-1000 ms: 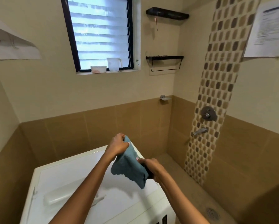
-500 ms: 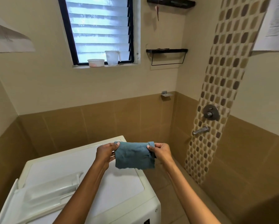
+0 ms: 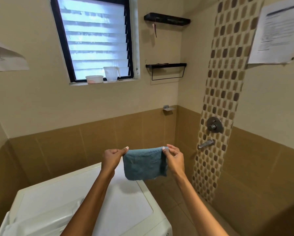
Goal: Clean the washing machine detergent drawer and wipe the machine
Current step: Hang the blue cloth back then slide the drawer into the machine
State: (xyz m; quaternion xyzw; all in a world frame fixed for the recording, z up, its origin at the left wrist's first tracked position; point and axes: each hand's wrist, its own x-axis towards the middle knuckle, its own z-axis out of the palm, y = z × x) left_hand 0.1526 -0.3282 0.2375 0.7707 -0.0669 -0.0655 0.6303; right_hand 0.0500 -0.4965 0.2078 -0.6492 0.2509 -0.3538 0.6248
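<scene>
A blue cloth (image 3: 144, 164) hangs spread out in the air above the far right corner of the white washing machine (image 3: 129, 206). My left hand (image 3: 113, 158) pinches its upper left corner and my right hand (image 3: 174, 159) pinches its upper right corner. A long white plastic part (image 3: 45, 218), likely the detergent drawer, lies on the machine's top at the lower left, partly hidden by my left forearm.
Brown tiled walls stand close behind and left of the machine. A shower valve (image 3: 214, 125) and a spout (image 3: 206, 144) stick out of the mosaic strip on the right wall. A tub (image 3: 94, 79) and a jug (image 3: 111, 73) sit on the window sill.
The cloth went from bunched and slanted between my hands to stretched flat, held level by its two top corners. Both hands have risen a little above the machine.
</scene>
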